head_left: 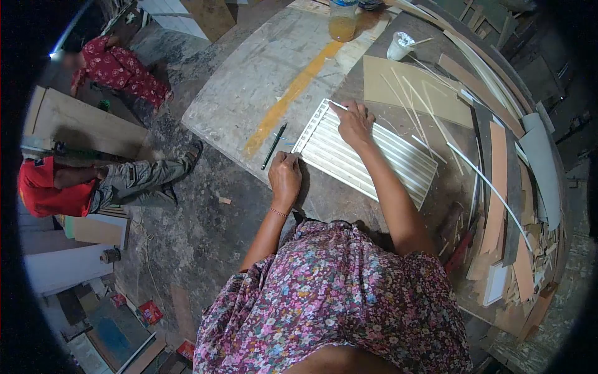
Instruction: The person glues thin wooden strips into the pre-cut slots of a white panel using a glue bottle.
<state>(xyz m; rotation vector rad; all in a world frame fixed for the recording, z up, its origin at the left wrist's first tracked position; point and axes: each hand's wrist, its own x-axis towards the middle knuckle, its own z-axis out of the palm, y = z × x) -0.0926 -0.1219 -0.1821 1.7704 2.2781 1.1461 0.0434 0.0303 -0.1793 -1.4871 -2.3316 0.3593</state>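
Observation:
A white slatted panel (380, 163) lies on the worktable, its narrow end strip with a row of small openings (310, 129) facing left. My left hand (286, 181) is closed at the panel's near left corner, its fingertips pressed against the edge. Over the far left corner is my right hand (355, 126), with the index finger reaching onto the end strip and the other fingers bent on the slats. The right thumb is mostly hidden. Just left of the panel a dark pen (274, 146) lies on the table, with small thin pieces (288, 141) next to it.
Thin white strips (430, 103) and a tan board (405, 84) lie beyond the panel. A white cup (399, 47) and a jar of amber liquid (342, 22) stand at the back. Offcuts (495, 199) pile up on the right. Two people (47, 190) are at the left.

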